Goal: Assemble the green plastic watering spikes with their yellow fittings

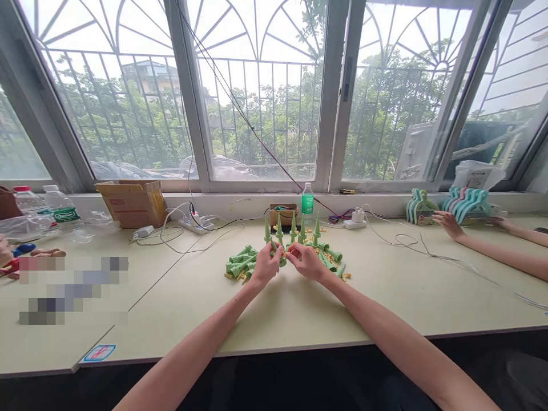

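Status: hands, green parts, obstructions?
Left hand holding green part; right hand close by, grip unclear. Five green cones upright behind. Loose parts crowd both sides.

Five pointed green parts (293, 233) stand upright in a row; green tubular parts (242, 265) lie piled among small yellow pieces (346, 276).

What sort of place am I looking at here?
Probably a workshop: green pieces lie heaped on a long table, and what look like hangers stand bunched near another person's arms.
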The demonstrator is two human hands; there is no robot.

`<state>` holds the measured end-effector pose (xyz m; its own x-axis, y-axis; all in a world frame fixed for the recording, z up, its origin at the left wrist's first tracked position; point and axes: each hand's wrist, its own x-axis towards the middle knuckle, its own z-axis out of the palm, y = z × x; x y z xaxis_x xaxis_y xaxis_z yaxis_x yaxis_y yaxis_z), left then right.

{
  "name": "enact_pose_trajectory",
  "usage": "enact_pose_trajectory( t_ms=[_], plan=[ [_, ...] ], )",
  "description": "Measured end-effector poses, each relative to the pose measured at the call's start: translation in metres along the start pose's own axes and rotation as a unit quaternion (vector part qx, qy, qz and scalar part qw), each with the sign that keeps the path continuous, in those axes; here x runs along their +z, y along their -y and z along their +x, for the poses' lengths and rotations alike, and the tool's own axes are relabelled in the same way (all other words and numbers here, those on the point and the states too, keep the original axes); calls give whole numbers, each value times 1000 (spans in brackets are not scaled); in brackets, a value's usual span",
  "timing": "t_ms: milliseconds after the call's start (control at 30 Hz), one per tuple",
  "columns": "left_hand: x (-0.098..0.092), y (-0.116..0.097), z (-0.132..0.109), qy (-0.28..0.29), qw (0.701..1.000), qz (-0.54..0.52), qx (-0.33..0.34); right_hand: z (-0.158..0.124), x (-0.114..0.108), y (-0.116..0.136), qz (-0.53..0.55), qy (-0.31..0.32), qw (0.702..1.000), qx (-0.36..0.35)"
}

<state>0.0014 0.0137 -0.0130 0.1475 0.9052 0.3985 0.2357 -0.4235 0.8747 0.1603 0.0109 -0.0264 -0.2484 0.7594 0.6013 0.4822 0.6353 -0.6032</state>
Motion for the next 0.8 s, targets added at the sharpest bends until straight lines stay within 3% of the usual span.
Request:
enact_pose_trajectory(
  t_ms=[800],
  plan=[
    [-1,-2,-2,1,1000,28,9,1,3,-5,-24,28,999,2]
  ],
)
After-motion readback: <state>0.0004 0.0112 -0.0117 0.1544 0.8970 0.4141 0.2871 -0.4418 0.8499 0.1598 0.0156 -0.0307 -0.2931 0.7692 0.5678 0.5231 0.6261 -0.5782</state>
